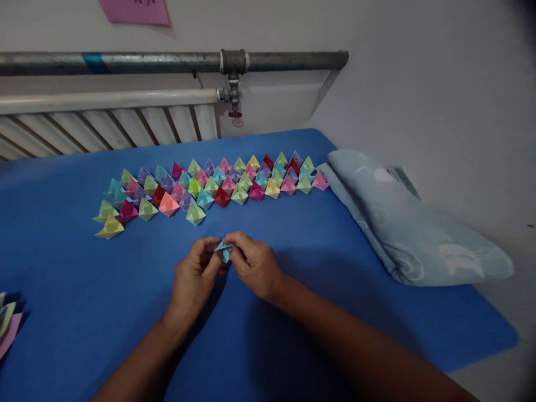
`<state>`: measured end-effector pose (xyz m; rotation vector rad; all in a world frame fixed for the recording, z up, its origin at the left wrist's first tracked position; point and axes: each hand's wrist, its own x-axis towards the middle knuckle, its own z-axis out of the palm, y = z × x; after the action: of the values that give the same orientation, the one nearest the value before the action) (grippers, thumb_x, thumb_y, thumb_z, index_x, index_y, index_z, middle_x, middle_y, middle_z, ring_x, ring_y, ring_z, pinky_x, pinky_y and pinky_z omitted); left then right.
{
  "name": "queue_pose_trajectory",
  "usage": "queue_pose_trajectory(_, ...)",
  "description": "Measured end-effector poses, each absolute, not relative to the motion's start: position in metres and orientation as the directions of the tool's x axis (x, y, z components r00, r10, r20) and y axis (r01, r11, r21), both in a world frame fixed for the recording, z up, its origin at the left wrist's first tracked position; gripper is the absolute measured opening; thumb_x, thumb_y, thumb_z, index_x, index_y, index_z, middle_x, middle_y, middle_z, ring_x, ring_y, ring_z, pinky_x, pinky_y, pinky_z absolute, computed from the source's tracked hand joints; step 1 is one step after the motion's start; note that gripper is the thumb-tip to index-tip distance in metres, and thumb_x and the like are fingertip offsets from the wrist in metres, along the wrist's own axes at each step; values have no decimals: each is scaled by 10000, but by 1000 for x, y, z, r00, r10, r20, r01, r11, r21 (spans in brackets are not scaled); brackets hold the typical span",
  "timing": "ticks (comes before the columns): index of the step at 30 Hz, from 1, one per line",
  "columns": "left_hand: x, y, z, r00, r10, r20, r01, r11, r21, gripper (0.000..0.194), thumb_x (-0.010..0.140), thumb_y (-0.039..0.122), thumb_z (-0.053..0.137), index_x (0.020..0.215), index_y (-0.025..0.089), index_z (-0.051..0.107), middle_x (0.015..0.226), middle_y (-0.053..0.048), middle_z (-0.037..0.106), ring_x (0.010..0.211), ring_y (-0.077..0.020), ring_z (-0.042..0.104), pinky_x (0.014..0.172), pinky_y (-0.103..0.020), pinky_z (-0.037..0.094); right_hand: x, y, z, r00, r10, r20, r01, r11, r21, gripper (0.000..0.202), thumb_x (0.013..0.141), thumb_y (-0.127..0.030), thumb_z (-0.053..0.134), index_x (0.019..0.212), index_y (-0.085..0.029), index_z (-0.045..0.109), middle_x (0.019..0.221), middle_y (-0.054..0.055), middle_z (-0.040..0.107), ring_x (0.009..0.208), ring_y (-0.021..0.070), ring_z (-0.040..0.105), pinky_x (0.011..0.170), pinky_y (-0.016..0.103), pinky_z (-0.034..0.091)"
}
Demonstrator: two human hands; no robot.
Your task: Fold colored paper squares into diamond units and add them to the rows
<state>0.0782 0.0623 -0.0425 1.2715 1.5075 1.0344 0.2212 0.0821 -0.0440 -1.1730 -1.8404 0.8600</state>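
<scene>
Between my two hands is a small light-blue folded paper (225, 255), held just above the blue surface (125, 279). My left hand (196, 274) pinches its left side between thumb and fingers. From the right, my right hand (253, 264) grips the upper edge with thumb and index finger. The fingers cover much of the paper, so its full shape is hidden. Beyond the hands stand rows of folded paper boats (168, 204) in pink, green, yellow, red, purple and blue. Closest to my hands is a pale green paper boat (195, 214).
A folded light-blue patterned cloth (419, 229) lies at the right against the wall. At the left edge sits a stack of coloured paper (9, 326). Behind the surface are a white radiator (109, 128), a metal pipe (167, 62) and a valve with a red handle (235, 114).
</scene>
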Motion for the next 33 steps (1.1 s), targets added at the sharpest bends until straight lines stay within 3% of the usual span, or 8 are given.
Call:
queue_pose_trajectory(4, 80, 62, -41, -71, 991, -114, 256, 129, 958, 283, 809, 369, 580, 1031, 194, 594, 839, -16, 694, 653, -143, 649, 609, -274, 544, 219, 79, -45, -296, 914, 277, 360, 375, -854, 201, 896, -142, 431, 1013, -212, 578, 759, -15, 643, 688, 120, 600, 673, 224, 458)
queue_pose_trajectory(10, 79, 61, -37, -112, 994, -13, 446, 62, 893, 224, 791, 281, 522, 975, 201, 622, 780, -8, 701, 609, -142, 642, 570, -256, 515, 217, 74, -45, -360, 845, 396, 422, 526, -738, 231, 892, -133, 425, 1055, -200, 576, 840, 28, 673, 717, 139, 613, 711, 245, 477)
queue_pose_trajectory(15, 77, 62, -39, -120, 986, 117, 562, -30, 827, 224, 786, 259, 527, 978, 210, 631, 807, -12, 713, 652, -153, 649, 657, -289, 514, 217, 74, -45, -349, 852, 390, 418, 514, -749, 229, 894, -142, 426, 1057, -202, 576, 846, 33, 674, 723, 144, 617, 724, 253, 487)
queue_pose_trajectory(17, 78, 62, -38, -104, 990, 98, 467, -39, 883, 223, 790, 248, 527, 991, 214, 618, 810, -1, 708, 641, -141, 643, 641, -277, 516, 217, 74, -44, -327, 873, 361, 394, 474, -788, 220, 897, -153, 433, 1053, -206, 578, 849, 28, 676, 725, 142, 622, 729, 257, 492)
queue_pose_trajectory(22, 78, 63, -33, -44, 994, -99, 25, 100, 995, 216, 769, 291, 620, 965, 204, 595, 756, 29, 682, 563, -118, 630, 578, -257, 528, 220, 76, -42, -261, 929, 262, 329, 341, -880, 201, 902, -143, 441, 1034, -210, 577, 786, 0, 670, 675, 123, 637, 703, 248, 503)
queue_pose_trajectory(28, 69, 66, -29, 42, 967, -253, -218, 256, 942, 255, 750, 291, 684, 979, 189, 638, 695, 28, 681, 566, -123, 656, 628, -269, 542, 228, 79, -42, -337, 865, 371, 340, 479, -809, 198, 914, -147, 446, 1000, -214, 611, 911, 32, 664, 709, 111, 658, 698, 243, 513)
queue_pose_trajectory(33, 64, 71, -29, 73, 947, -313, -318, 319, 893, 362, 721, 327, 745, 1025, 161, 635, 747, -14, 713, 621, -146, 682, 663, -285, 544, 234, 82, -40, -425, 783, 455, 350, 605, -715, 238, 910, -137, 448, 1057, -186, 630, 957, 77, 651, 859, 150, 637, 788, 283, 517)
